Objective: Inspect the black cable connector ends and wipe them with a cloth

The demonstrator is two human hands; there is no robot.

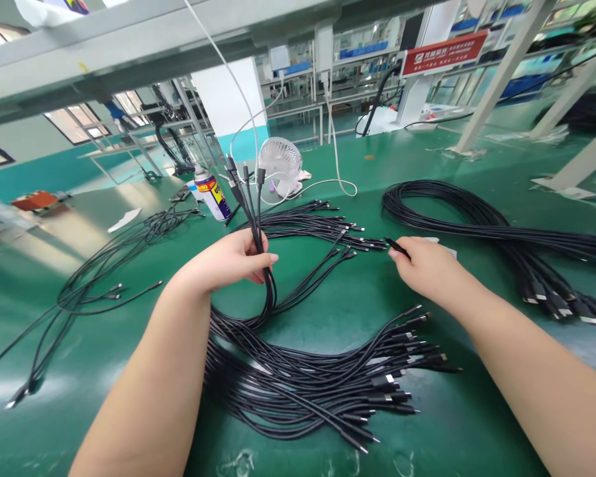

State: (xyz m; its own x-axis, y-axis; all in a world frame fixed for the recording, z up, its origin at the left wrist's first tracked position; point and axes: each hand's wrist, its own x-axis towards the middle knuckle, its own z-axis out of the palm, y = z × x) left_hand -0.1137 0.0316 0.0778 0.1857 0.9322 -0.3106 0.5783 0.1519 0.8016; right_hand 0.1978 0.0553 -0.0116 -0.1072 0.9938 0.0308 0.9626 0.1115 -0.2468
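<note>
A green bench [372, 285] fills the view, and the broadest thing on it is the pile [308, 363] of black cables nearest the person, plugs fanned rightward. To its right lies a thick coil [449, 228]; behind the pile is a back row [302, 222] of cables, and off to the left a loose tangle [92, 265]. The fan [281, 158] and the can [213, 193] stand beyond. The hands are well apart. The left hand [243, 257] is closed round a bunch [254, 222], its plugs pointing up and its lengths drooping to the bench by the pile. The right hand [422, 262] pinches a slim black piece [398, 248] beside the back row's tips; whether it is a cable end cannot be told. The step in hand looks like gathering cables; the next move calls for a firm left grip and level plugs.
</note>
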